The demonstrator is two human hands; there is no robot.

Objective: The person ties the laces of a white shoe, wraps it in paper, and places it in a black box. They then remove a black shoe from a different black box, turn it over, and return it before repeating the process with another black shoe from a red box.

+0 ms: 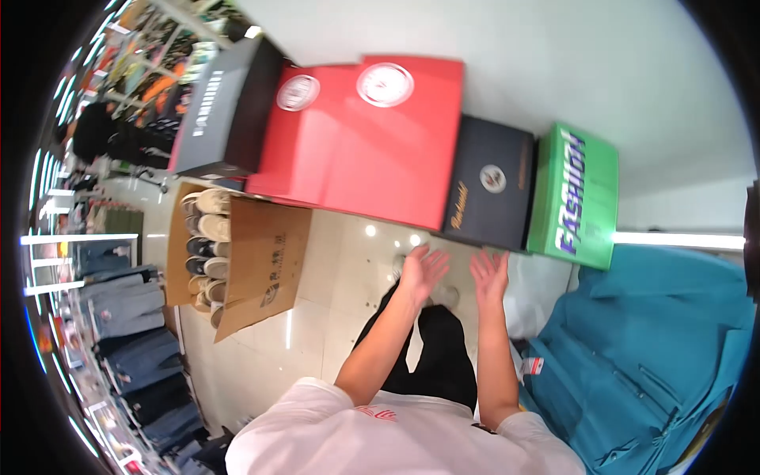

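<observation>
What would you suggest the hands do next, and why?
I'd probably ease both the left hand and right hand toward the near edge of the navy box: both are open and empty, it looks nearest them, and red and green boxes flank its sides.

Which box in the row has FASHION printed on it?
The green box, at the row's right end; the red boxes and dark boxes differ in colour.
</observation>
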